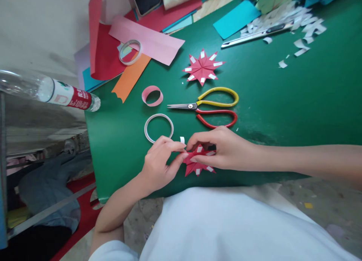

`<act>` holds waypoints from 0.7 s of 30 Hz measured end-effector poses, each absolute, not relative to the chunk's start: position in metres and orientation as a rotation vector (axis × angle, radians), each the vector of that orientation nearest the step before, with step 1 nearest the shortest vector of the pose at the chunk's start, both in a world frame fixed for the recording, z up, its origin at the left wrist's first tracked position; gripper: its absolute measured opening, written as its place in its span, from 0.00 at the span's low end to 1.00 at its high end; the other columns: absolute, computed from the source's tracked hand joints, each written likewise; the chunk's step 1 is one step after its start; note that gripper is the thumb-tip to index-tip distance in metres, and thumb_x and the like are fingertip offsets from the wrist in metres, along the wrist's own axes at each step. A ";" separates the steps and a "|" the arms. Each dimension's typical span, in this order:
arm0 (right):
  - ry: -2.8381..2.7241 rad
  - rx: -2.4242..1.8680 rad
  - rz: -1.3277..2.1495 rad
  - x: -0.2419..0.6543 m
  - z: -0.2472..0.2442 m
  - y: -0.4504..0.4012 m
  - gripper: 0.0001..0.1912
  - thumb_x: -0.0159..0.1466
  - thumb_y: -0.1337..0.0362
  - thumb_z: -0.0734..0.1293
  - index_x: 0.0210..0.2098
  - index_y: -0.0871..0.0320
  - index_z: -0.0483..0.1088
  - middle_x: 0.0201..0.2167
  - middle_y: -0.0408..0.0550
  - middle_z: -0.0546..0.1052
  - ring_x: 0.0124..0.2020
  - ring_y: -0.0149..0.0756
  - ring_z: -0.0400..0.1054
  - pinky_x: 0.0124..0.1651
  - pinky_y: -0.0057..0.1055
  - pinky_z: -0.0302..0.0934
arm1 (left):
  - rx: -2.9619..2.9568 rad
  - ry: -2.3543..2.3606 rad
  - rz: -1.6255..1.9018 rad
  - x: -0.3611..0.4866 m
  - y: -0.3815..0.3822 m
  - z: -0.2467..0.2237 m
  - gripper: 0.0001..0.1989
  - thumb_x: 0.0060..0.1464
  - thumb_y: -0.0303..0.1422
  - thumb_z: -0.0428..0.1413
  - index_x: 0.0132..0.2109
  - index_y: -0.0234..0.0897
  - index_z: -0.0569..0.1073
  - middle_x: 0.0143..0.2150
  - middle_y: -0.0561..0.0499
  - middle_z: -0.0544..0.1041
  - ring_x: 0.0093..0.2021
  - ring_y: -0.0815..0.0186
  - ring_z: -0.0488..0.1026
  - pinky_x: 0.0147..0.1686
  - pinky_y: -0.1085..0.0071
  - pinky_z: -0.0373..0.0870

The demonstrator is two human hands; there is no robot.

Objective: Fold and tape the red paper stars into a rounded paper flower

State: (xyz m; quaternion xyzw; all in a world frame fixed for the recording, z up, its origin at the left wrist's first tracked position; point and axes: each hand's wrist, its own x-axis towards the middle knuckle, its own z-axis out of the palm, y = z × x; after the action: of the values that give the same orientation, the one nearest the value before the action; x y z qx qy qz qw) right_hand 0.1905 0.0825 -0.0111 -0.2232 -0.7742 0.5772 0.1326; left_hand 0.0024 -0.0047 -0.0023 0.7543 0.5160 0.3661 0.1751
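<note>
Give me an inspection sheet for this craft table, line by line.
Surface: green table, paper scraps at far right.
Job's things: red paper star with white strips, pinched by both hands.
Clutter: second star, scissors, tape rings, pink paper loop, coloured sheets, knife.
Grippers: left hand and right hand on the star.
Cables: nothing seen.
Surroundings: plastic bottle at left, floor below.

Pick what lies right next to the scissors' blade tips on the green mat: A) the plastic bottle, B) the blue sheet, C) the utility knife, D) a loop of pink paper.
D: the scissors point their blades at the pink paper loop, which lies just left of the tips.
</note>
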 end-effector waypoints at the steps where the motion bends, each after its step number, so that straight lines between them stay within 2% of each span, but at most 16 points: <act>1: -2.211 -0.680 1.707 0.190 -0.012 0.082 0.07 0.60 0.60 0.67 0.34 0.57 0.72 0.25 0.41 0.78 0.23 0.26 0.68 0.25 0.22 0.57 | 2.174 1.457 1.036 0.002 -0.005 -0.003 0.08 0.56 0.25 0.58 0.43 0.37 0.70 0.33 0.53 0.78 0.34 0.69 0.72 0.37 0.73 0.72; 7: -2.019 -0.879 1.778 0.187 -0.011 0.082 0.07 0.57 0.61 0.68 0.31 0.59 0.72 0.24 0.42 0.76 0.25 0.29 0.69 0.28 0.24 0.60 | 2.428 1.628 1.049 0.000 -0.009 0.000 0.09 0.55 0.24 0.57 0.43 0.37 0.71 0.43 0.45 0.71 0.39 0.66 0.71 0.39 0.69 0.73; 9: -1.976 -0.907 1.805 0.187 -0.011 0.083 0.08 0.57 0.60 0.68 0.31 0.59 0.72 0.24 0.42 0.76 0.25 0.29 0.69 0.28 0.25 0.60 | 2.514 1.622 1.112 -0.002 -0.010 0.001 0.09 0.53 0.22 0.56 0.42 0.36 0.72 0.42 0.45 0.70 0.40 0.66 0.71 0.39 0.69 0.73; 13: -1.933 -0.923 1.849 0.187 -0.013 0.085 0.08 0.57 0.60 0.68 0.32 0.59 0.72 0.25 0.42 0.75 0.26 0.29 0.68 0.28 0.25 0.59 | 2.591 1.461 1.101 -0.002 -0.009 0.001 0.10 0.51 0.20 0.58 0.41 0.34 0.73 0.37 0.46 0.74 0.38 0.65 0.72 0.39 0.68 0.72; 21: -1.919 -0.919 1.817 0.187 -0.014 0.084 0.08 0.57 0.59 0.69 0.31 0.59 0.72 0.24 0.42 0.74 0.25 0.29 0.67 0.27 0.25 0.58 | 2.148 1.492 1.118 0.005 -0.004 0.001 0.05 0.55 0.24 0.58 0.36 0.39 0.72 0.33 0.52 0.76 0.35 0.69 0.72 0.36 0.70 0.72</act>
State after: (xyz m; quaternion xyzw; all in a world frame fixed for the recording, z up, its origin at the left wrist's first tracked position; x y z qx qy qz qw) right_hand 0.1867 0.0839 -0.0140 -0.3236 -0.6757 0.6398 0.1711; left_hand 0.0054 -0.0038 0.0012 0.7467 0.5189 0.3889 0.1480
